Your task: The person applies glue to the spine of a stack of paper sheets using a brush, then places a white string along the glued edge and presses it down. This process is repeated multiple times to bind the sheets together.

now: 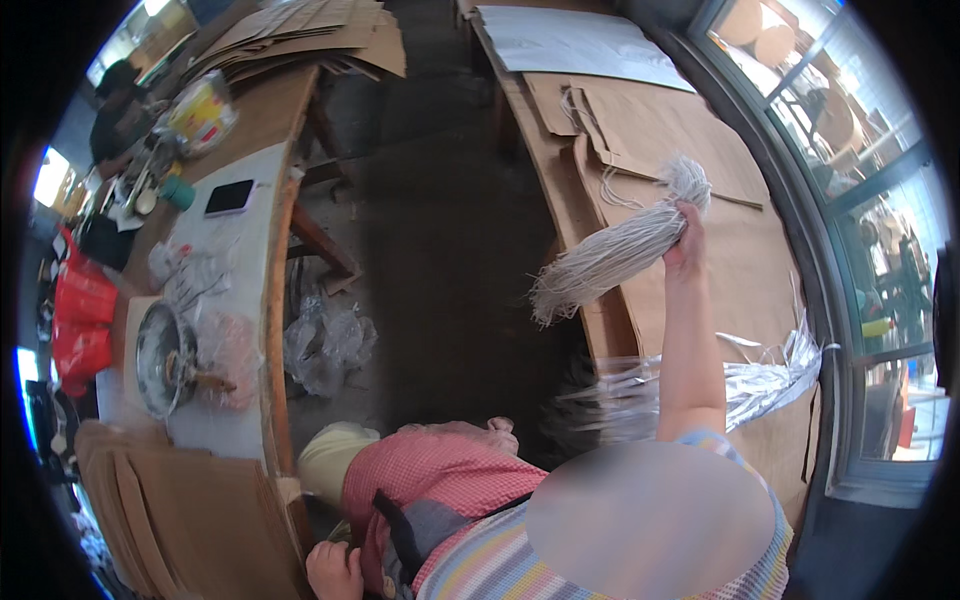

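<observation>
Windows (885,240) line the right side of a workroom where two long surfaces flank a dark floor (440,240), one on my left (262,110) and one on my right (545,170). With my right arm stretched forward, my right hand (688,240) is closed around a thick bundle of whitish cords (610,255), gripping it near its bunched far end; the loose strands slant down to the left, held over the inner edge of the right-hand surface. Beneath and beyond it lie brown paper sheets (725,265), with a white sheet (580,45) at the far end and shiny silver strips (770,385) nearer me, beside my forearm. Low at left, my left hand (335,572) shows its fingers curled, near a stack of brown cardboard (190,510); whether it holds anything, I cannot tell. On the left-hand surface sit a dark-screened phone (230,198) and a round metal bowl (160,345), a red plastic bag (82,310) nearby.
</observation>
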`<state>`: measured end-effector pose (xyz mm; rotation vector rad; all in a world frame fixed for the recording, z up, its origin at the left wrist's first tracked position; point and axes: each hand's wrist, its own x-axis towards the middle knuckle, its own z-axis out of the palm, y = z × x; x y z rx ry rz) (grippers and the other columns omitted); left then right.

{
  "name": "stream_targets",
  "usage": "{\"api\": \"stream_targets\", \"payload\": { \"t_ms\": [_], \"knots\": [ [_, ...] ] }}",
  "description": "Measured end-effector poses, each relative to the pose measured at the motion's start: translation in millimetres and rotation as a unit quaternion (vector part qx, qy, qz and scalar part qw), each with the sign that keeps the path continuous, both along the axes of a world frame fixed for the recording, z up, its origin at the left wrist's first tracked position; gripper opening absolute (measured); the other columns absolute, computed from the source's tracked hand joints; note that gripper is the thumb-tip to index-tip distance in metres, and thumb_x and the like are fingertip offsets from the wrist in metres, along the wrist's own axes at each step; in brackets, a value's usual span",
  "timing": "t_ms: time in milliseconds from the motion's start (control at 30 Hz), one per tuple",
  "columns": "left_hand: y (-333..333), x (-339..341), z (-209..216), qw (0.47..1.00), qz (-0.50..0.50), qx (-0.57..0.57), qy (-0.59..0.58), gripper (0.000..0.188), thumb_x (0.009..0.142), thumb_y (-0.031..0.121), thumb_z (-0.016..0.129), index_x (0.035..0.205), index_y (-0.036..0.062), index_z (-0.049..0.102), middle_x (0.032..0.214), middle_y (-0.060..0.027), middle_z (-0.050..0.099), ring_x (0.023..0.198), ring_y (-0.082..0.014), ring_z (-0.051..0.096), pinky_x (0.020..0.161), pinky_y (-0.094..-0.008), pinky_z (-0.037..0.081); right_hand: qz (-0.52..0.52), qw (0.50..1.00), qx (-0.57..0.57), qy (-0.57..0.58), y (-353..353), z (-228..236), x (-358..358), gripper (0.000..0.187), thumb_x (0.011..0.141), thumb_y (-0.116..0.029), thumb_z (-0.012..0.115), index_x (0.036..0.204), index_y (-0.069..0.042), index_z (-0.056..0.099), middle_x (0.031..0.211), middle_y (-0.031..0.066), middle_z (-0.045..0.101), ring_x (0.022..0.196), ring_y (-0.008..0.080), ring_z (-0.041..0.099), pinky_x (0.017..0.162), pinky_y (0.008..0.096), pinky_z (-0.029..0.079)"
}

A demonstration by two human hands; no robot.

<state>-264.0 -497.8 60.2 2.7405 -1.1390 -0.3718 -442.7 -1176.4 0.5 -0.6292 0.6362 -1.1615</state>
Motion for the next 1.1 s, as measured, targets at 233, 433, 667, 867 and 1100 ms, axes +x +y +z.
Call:
{"api": "stream_targets", "payload": {
  "t_ms": [233, 433, 667, 867, 1100],
  "knots": [
    [40, -35, -25, 0.992, 0.077, -0.095, -0.013, 0.02, 0.072, 0.014, 0.07, 0.083, 0.0017, 0.059, 0.083, -0.0153, 0.059, 0.083, -0.0372, 0.056, 0.075, -0.0438, 0.044, 0.172, 0.983, -0.062, 0.023, 149, 102, 86, 0.027, 0.081, -0.013, 0.057, 0.103, 0.002, 0.056, 0.091, 0.0106, 0.059, 0.085, 0.0231, 0.059, 0.077, 0.037, 0.051],
    [41, -47, -8, 0.955, 0.146, -0.242, 0.088, 0.055, 0.084, 0.043, 0.064, 0.113, -0.0023, 0.058, 0.115, -0.0214, 0.059, 0.109, -0.0392, 0.054, 0.095, -0.0431, 0.041, 0.399, 0.898, -0.136, -0.129, 240, 182, 113, 0.037, 0.079, -0.009, 0.06, 0.112, 0.001, 0.047, 0.088, 0.004, 0.049, 0.077, 0.0142, 0.049, 0.072, 0.0278, 0.044],
    [-44, 53, 20, 0.719, 0.027, -0.611, 0.33, 0.071, 0.099, 0.052, 0.022, 0.142, -0.0039, 0.031, 0.149, -0.0127, 0.032, 0.14, -0.0239, 0.023, 0.115, -0.036, 0.012, 0.525, 0.794, -0.224, -0.207, 369, 283, 163, 0.051, 0.082, -0.014, 0.062, 0.123, 0.005, 0.041, 0.099, 0.0086, 0.053, 0.089, 0.0203, 0.053, 0.081, 0.0297, 0.046],
    [-20, 82, 28, 0.443, -0.095, -0.418, 0.788, 0.073, 0.093, 0.048, 0.048, 0.138, -0.0073, 0.033, 0.128, -0.0255, 0.051, 0.118, -0.0338, 0.052, 0.104, -0.0437, 0.039, 0.624, 0.711, -0.22, -0.238, 470, 320, 210, 0.044, 0.084, -0.014, 0.057, 0.121, 0.005, 0.043, 0.106, 0.0129, 0.053, 0.094, 0.0226, 0.053, 0.086, 0.0327, 0.044],
    [24, 3, 65, 0.683, -0.237, -0.365, 0.587, 0.073, 0.088, 0.055, 0.049, 0.11, -0.0126, 0.06, 0.117, -0.0218, 0.06, 0.121, -0.0356, 0.049, 0.111, -0.0476, 0.025, 0.756, 0.586, -0.135, -0.259, 544, 345, 232, 0.037, 0.087, -0.013, 0.05, 0.119, 0.006, 0.044, 0.113, 0.0178, 0.053, 0.099, 0.0254, 0.053, 0.091, 0.0363, 0.043]
  ]
}}
